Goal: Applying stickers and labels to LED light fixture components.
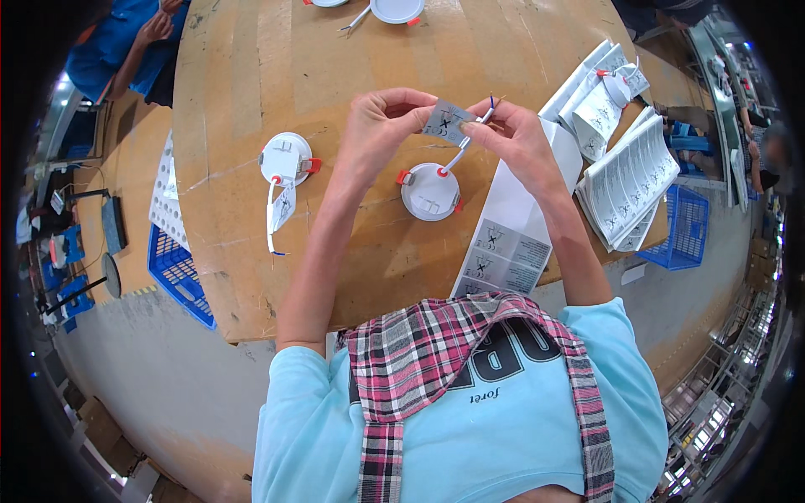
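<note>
- While both hands meet above the wooden table, the left hand pinches the left part of a small silver label between thumb and fingertips.
- The right hand is closed on a white cable, with its thumb pressed at the label's right end; whether the label is stuck to the cable there, I cannot tell.
- The relation that counts is label to cable: the label reaches leftward from the cable toward the left fingertips, its long side running crosswise to the cable, which slants up and right from its lamp.
- The right hand is the nearer one to the cable, and the left has the label's far end.
- Below the hands, the round white lamp lies on the table with its back up, joined to the cable at a red fitting.
- To the left, well apart from the hands, lies a second lamp, its own cable carrying a folded silver label.
- Under the right forearm runs a label strip; farther right are piled label sheets.
</note>
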{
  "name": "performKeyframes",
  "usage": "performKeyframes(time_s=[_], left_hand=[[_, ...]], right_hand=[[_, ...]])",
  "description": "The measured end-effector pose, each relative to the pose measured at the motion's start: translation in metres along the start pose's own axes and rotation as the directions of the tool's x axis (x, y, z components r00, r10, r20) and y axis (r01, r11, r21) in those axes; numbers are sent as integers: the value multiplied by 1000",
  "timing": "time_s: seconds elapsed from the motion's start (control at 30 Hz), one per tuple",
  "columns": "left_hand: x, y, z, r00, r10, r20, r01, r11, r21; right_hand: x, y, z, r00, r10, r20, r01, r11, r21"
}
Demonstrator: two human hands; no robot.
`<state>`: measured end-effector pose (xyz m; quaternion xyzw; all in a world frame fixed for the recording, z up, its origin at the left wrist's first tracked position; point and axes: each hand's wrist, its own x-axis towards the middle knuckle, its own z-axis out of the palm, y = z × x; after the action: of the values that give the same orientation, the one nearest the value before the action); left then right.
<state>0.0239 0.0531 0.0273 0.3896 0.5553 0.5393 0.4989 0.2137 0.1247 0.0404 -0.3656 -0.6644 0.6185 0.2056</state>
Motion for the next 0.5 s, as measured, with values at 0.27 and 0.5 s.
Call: performKeyframes(time_s=[0.27, 0.5], left_hand=[[-25, 25, 34, 976, 191, -105, -164, 961, 224], [-26, 24, 38, 948, 294, -121, -242, 913, 328]], right_hand=[[-7, 8, -3, 997, -70, -40, 76, 979, 190], [-8, 12, -5, 994, -88, -63, 98, 979, 180]])
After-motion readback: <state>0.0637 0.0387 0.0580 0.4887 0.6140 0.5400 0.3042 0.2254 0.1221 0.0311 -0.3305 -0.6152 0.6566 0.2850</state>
